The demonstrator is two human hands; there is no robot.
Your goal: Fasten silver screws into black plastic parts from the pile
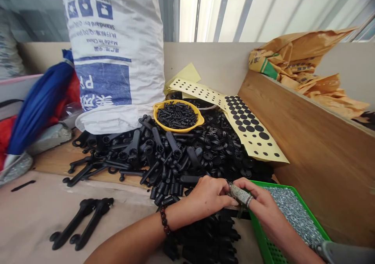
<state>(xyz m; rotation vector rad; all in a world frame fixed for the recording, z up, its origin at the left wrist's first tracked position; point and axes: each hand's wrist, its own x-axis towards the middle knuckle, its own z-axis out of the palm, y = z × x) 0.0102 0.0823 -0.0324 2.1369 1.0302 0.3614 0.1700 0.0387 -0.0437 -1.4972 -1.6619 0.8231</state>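
Note:
My left hand [208,193], a beaded bracelet at its wrist, is closed in a pinch. Its fingertips meet those of my right hand [254,196], which is closed too and has a grey wrapping round its thumb. Whatever sits between the fingers is too small and covered to name. Both hands are over the near right edge of a heap of black plastic crank handles [136,142]. Close by my right forearm is a green basket [310,209] full of small silvery metal pieces [293,207]. Below my hands lie black cylindrical parts [205,240] in rows.
A yellow bowl [200,119] of black screw-like parts rests on the heap. Sticker sheets [269,148] lean against a wooden board [307,139]. Behind stands a white sack [117,41]. Two black handles [90,223] lie at left, near a blue umbrella [41,103].

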